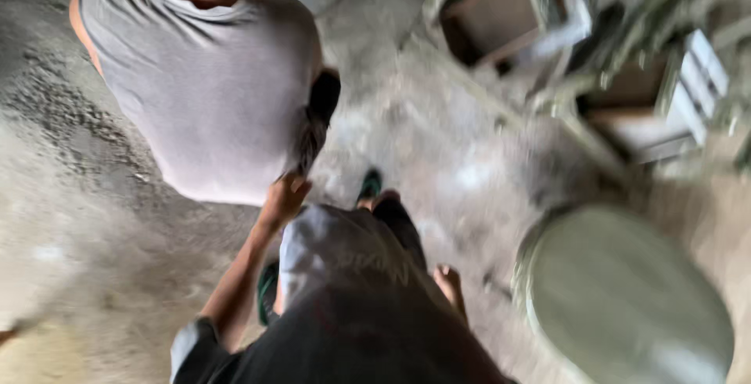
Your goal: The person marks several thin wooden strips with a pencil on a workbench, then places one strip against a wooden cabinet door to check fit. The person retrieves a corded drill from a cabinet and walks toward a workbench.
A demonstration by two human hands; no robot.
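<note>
While your left hand [283, 199] hangs beside a crouching person's grey shirt [211, 79], fingers loosely curled on nothing, your right hand [450, 284] stays too blurred to tell; no work shows begun.

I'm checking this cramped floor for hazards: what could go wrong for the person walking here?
1. The left hand is right by the back of a crouching person in a grey shirt, who faces away; a bump seems likely.
2. A round green drum lid sits close beside the right hand, and a leg could knock it.
3. Wooden frames and boxes crowd the rough concrete floor ahead, a possible trip. The picture is blurred, so details are uncertain.
</note>
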